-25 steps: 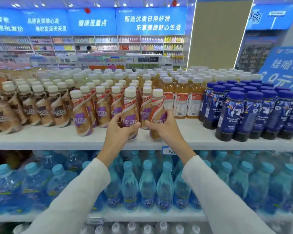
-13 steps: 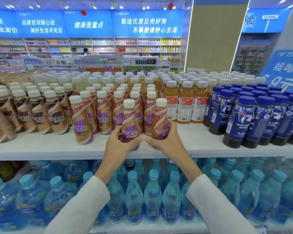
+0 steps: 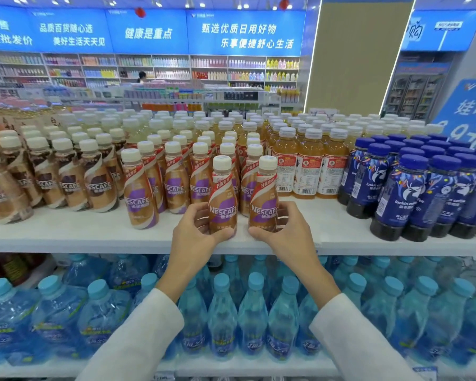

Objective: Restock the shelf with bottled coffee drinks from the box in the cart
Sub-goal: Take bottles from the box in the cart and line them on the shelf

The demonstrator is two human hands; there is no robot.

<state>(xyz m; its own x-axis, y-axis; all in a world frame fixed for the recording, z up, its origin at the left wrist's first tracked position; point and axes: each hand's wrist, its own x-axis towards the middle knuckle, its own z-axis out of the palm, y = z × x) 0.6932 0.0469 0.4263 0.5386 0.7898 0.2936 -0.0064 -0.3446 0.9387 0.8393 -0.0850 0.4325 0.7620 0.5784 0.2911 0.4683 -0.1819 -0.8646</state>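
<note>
Both hands are gripping slightly lower than a second ago. Left hand (image 3: 195, 235) is curling round the left Nescafé bottle (image 3: 222, 192) and right hand (image 3: 284, 232) round the right Nescafé bottle (image 3: 265, 192), both bottles standing upright near the white shelf (image 3: 66, 232) front edge.

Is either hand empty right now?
No: the left hand holds the left Nescafe bottle and the right hand holds the right Nescafe bottle, both at the front of the shelf.
</note>
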